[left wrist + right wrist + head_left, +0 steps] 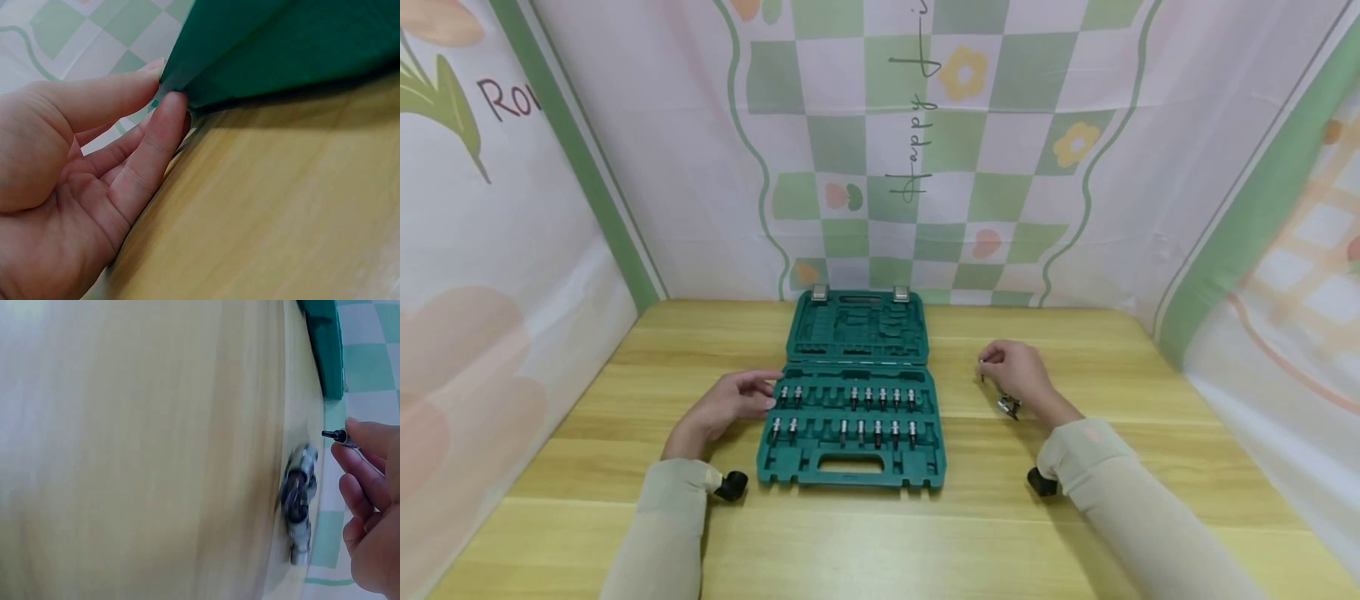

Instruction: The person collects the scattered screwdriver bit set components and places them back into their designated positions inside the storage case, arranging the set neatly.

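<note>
Small dark-tipped steel bit (334,434) pinched in right hand (1021,375); left hand (730,404) fingers straight against open green plastic tool case (857,417).
Bit judged light, stiff, slippery: hold its thicker shank.

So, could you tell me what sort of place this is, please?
Probably a staged recording booth, not a workshop: printed cloth backdrops wall in a wooden table bearing an open green tool case of bit sockets.
</note>
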`<state>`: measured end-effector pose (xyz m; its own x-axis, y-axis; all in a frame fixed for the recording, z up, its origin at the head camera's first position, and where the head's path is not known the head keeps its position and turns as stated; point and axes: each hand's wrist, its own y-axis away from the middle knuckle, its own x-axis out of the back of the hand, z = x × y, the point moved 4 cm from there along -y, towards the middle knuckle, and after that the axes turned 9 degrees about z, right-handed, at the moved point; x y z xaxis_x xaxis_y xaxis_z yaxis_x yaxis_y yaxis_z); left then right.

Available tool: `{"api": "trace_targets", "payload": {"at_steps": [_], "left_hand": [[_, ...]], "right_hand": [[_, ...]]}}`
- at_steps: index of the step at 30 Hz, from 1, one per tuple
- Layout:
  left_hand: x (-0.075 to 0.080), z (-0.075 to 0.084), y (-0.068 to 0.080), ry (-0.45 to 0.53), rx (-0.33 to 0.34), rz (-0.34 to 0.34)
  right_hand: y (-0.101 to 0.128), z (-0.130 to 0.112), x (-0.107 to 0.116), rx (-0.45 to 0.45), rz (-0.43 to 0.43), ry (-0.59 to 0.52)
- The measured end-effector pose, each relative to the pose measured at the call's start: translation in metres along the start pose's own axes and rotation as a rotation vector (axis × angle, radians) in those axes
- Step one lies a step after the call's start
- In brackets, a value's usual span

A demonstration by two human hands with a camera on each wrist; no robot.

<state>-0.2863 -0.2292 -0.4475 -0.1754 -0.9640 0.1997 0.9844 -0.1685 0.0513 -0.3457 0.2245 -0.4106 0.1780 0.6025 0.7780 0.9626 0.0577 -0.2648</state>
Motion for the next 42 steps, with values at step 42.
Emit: {"api": "trace_targets", "payload": {"at_steps": [42], "left_hand": [[0.002,-0.005,-0.004,-0.008,-0.016,-0.001]], "right_hand": [[0.000,-0.076,-0.051,-0.147,0.094,-0.282]]}}
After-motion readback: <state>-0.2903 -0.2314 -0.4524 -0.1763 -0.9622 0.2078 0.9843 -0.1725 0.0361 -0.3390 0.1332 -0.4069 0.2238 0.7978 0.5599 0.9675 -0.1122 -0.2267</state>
